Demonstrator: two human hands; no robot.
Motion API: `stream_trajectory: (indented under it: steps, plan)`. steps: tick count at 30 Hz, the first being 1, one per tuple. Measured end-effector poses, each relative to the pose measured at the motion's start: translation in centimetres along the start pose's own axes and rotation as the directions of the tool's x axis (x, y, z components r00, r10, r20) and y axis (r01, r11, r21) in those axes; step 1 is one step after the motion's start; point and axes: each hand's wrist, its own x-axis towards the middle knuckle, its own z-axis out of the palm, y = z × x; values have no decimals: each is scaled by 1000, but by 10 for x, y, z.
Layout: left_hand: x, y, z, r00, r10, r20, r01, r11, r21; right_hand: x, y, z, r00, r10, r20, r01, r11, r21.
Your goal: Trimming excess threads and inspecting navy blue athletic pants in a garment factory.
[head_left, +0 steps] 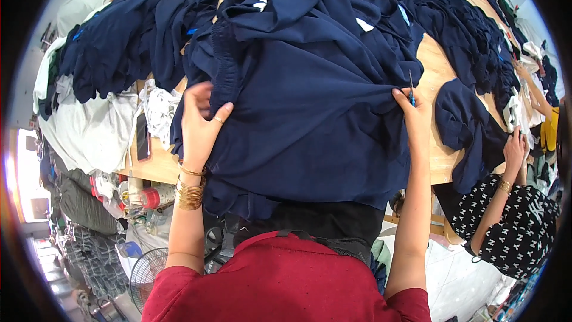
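Note:
Spread across my lap and the table edge is a navy garment point(310, 131) with a gathered elastic band point(224, 62) at its left side. My left hand point(199, 120) pinches that side just below the band, thumb on top; its other fingers are partly hidden and slightly blurred. At the opposite side my right hand point(416, 116) grips the cloth between thumb and fingers, pulling a fold taut between the hands. Small blue-handled thread snips point(411, 92) also sit in my right hand, pointed tip upward. More navy cloth point(310, 0) is heaped just beyond.
Navy garments point(113, 42) are piled at the left of the wooden table point(438, 65), with a phone point(143, 137) and white cloth point(159, 110) nearby. Another navy pile point(465, 36) lies right. A co-worker in a patterned black top point(512, 226) works close by at right. A fan point(149, 277) stands lower left.

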Motion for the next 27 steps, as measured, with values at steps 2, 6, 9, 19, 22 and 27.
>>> stream_trajectory:
  steps: [2, 6, 9, 19, 22, 27]
  plan:
    - [-2, -17, -8, 893, -270, 360, 356, 913, -200, -1, -1, 4, 999, -18, -29, 16, 999, -50]
    - [-8, 20, -8, 851, -236, 469, 510, 585, -630, -3, 25, -10, 982, -133, -134, 125, 990, -63]
    - [-13, 30, -8, 740, -165, 652, 644, 453, -616, -7, 35, -25, 980, -25, -196, 0, 992, -127]
    - [-47, 72, 15, 768, -129, 628, 626, 358, -692, -90, -45, 5, 984, -171, -57, 155, 963, -222]
    - [-59, 77, 23, 731, -156, 665, 671, 339, -659, -116, -74, 20, 981, -157, 113, 174, 972, -160]
    - [-66, 82, 26, 700, -145, 699, 707, 277, -651, -133, -78, 32, 935, -260, 241, 282, 958, -58]
